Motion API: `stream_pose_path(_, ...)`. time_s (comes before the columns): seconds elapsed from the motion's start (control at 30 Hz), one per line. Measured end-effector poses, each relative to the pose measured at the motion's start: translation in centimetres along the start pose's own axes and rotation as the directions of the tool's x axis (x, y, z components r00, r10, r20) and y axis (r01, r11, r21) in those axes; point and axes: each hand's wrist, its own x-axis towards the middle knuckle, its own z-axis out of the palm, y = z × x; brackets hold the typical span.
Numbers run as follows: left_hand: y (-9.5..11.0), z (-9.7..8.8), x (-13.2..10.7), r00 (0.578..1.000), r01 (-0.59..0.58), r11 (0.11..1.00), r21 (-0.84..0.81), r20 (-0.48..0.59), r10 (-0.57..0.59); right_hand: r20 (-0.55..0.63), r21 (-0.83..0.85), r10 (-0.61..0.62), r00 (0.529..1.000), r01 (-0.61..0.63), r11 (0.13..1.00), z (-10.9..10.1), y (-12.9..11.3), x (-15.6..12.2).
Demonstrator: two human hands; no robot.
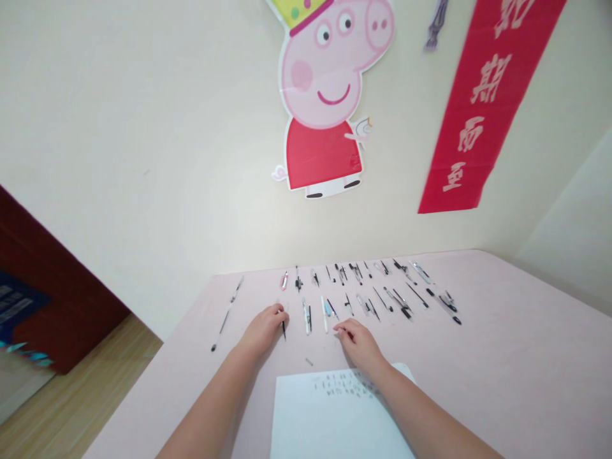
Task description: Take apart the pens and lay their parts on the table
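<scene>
My left hand [264,330] is low over the table with its fingers closed around the upper end of a slim dark pen part [284,330], whose lower end sticks out below the fingertips. My right hand [359,344] rests just above a white sheet [325,424], fingers curled together; what they hold, if anything, is too small to make out. Between the hands lie a clear pen barrel [305,317], a white pen [324,315] and a dark blue pen part [333,310]. A small grey piece [309,362] lies nearer to me, and small dark marks or pieces show on the sheet.
Two rows of dismantled pens and caps run along the back of the pink table [516,357]. A long pen piece [222,328] lies alone at the left, and a black pen [444,306] at the right. Behind stands a wall with a cartoon pig cutout [322,150] and a red banner [482,121].
</scene>
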Motion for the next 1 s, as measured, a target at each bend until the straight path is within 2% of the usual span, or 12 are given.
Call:
stream_pose_path(0.3,-1.8,1.8,-0.7,0.990,0.031,0.999,-0.006,-0.141,-0.032,0.002,0.004,0.005,1.000,-0.005,1.000,-0.1,-0.2,0.0)
stream_pose_path(0.43,-2.1,2.4,-0.7,0.979,0.060,0.995,-0.082,-0.189,-0.075,0.003,0.009,-0.004,1.000,0.004,1.000,-0.1,-0.2,0.0)
stream_pose_path(0.57,-1.8,2.4,-0.8,0.970,0.093,0.988,-0.125,-0.214,-0.118,-0.001,0.010,-0.003,1.000,0.003,1.000,-0.1,-0.3,0.0)
stream_pose_path(0.93,-0.4,2.3,-2.5,0.980,0.011,0.982,-0.191,-0.192,-0.049,0.000,0.005,0.013,1.000,-0.013,1.000,-0.1,-0.3,0.0)
stream_pose_path(1.0,-0.1,2.3,-2.3,0.974,0.049,0.977,-0.206,-0.209,-0.093,0.002,0.004,0.020,1.000,-0.020,1.000,-0.2,-0.5,0.0)
